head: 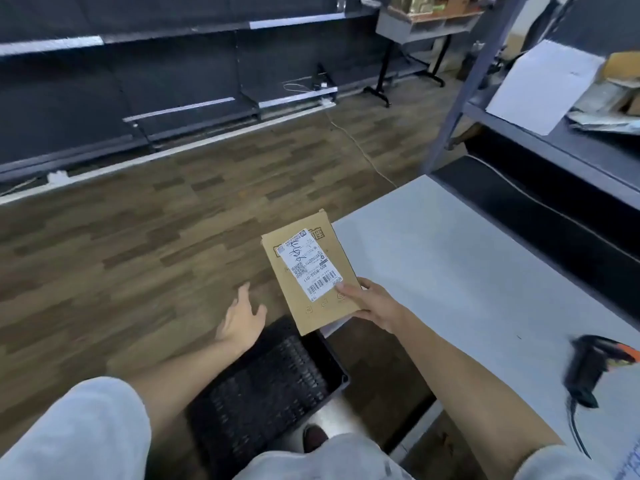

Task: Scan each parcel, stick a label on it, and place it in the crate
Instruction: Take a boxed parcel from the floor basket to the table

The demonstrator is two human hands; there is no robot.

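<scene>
Right hand (374, 304) grips labelled parcel (310, 271) above crate (277, 379); left hand (244, 318) released

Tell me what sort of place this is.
Likely a parcel packing or dispatch room. The right hand holds a cardboard parcel with a barcode label, a handheld scanner lies on the grey table, and a black crate sits on the floor.

A grey table (450, 258) carries a black scanner (588, 368); the crate (277, 382) sits on the floor (138, 237).
</scene>
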